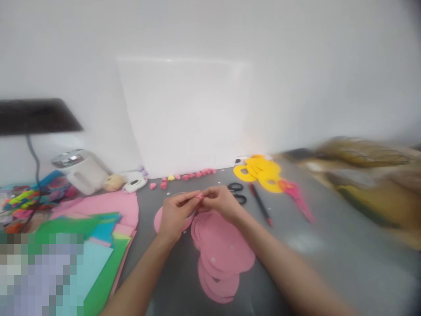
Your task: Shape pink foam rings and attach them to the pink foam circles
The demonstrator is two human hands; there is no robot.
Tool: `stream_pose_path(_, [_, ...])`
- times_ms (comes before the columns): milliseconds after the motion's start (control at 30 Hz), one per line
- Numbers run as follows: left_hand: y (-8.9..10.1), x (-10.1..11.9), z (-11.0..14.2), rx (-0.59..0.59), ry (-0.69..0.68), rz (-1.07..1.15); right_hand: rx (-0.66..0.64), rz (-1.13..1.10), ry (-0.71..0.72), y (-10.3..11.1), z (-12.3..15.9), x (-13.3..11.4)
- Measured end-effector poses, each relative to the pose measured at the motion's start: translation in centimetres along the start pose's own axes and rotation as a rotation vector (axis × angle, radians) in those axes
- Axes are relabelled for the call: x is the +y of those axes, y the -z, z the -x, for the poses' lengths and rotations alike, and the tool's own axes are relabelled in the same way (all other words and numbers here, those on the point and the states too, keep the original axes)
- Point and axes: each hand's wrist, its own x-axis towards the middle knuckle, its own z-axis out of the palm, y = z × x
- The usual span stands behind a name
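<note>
My left hand point(176, 215) and my right hand point(219, 202) meet over the table, thumbs and fingers pinched together. Between their fingertips is a small pink piece point(199, 197), mostly hidden. Under the left hand lies a pink paper circle point(159, 220) with a round object partly showing on it, too covered to name. Just below the right hand, several pink paper circles point(226, 245) overlap in a loose pile with small white bits on top. Beyond the hands, a row of small pink lumps point(197, 174) runs along the wall, with a yellow one point(171, 177) among them.
Right of the hands lie black-handled scissors point(241, 199), a dark pencil point(261, 206), yellow paper rings point(263, 169) and pink scissors point(299, 199). Coloured paper sheets point(98, 259) cover the left side, near a white device point(82, 171). A white board point(187, 118) leans on the wall.
</note>
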Motion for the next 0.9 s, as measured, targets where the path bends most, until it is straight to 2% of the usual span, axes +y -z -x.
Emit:
stream_pose_path(367, [0.44, 0.32, -0.23, -0.01, 0.032, 0.075, -0.039, -0.005, 0.019, 0.61, -0.39, 0.57])
stream_pose_path(900, [0.33, -0.02, -0.27, -0.015, 0.038, 0.075, -0.016, 0.008, 0.004, 0.38, -0.29, 0.28])
